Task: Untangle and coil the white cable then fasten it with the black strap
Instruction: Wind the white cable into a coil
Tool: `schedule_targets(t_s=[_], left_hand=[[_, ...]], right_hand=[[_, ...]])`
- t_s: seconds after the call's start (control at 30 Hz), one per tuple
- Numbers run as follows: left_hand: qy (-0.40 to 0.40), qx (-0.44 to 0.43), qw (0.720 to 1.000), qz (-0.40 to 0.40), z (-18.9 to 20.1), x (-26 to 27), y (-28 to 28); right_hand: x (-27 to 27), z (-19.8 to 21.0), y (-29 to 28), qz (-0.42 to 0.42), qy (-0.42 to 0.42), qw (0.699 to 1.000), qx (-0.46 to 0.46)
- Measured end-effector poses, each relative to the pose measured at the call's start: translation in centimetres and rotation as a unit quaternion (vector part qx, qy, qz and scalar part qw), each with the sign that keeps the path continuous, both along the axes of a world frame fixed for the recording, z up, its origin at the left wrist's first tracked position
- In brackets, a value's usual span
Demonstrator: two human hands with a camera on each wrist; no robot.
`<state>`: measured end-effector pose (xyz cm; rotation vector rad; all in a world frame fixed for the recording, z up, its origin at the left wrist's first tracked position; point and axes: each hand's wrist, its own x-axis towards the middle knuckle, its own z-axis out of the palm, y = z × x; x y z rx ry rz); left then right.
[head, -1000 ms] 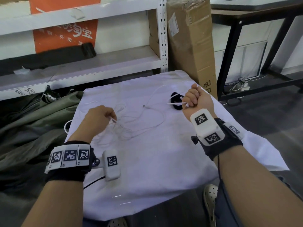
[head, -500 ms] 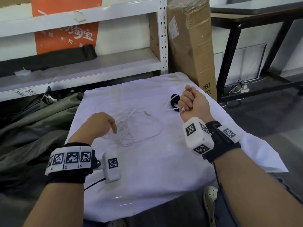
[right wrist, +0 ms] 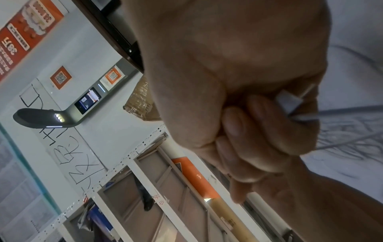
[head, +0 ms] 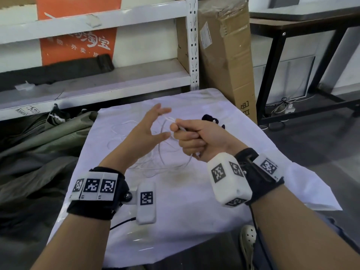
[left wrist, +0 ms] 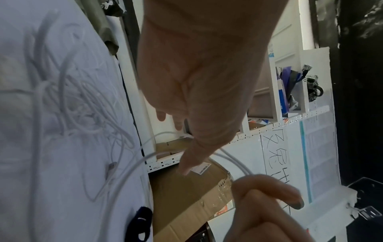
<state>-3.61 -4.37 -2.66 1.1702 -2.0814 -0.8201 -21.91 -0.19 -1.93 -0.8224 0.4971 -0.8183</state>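
Note:
A thin white cable (head: 163,152) lies in loose tangles on the white cloth (head: 175,201) and rises in a loop to my hands. My right hand (head: 194,135) is a fist gripping the cable, its white plug end (right wrist: 288,101) sticking out by the little finger. My left hand (head: 150,125) hovers just left of it, fingers spread and straight, with a cable strand running past the fingertips; nothing is pinched. The tangle (left wrist: 78,106) shows blurred in the left wrist view. The black strap (head: 211,119) lies on the cloth behind my right hand, also seen as strap (left wrist: 139,224).
A white metal shelf (head: 97,82) stands behind the cloth-covered table. A tall cardboard box (head: 228,55) leans at the back right beside a black-framed table (head: 303,24). Olive fabric (head: 39,145) is heaped on the left. A white shoe (head: 247,238) shows below the table edge.
My right hand has swung left and nearer with the cable, lifting a loop off the cloth. My left hand has risen from the tangle and opened beside the right fist.

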Motion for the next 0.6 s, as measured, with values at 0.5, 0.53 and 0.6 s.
schedule_targets(t_s=[0.5,0.53,0.6], left_hand=[[-0.124,0.098,0.987,0.026,0.0,0.4,1.0],[-0.145,0.094,0.984,0.035,0.0,0.8,0.9],[-0.185,0.107,0.976,0.046,-0.2,1.8,0.8]], right_hand=[[-3.3,0.3,-1.5,-0.229,-0.414,0.876,0.097],[-3.7,0.1,-1.7,-0.276,-0.429,0.854,0.106],[-4.8,-0.2,-2.3,-0.369,-0.445,0.806,0.13]])
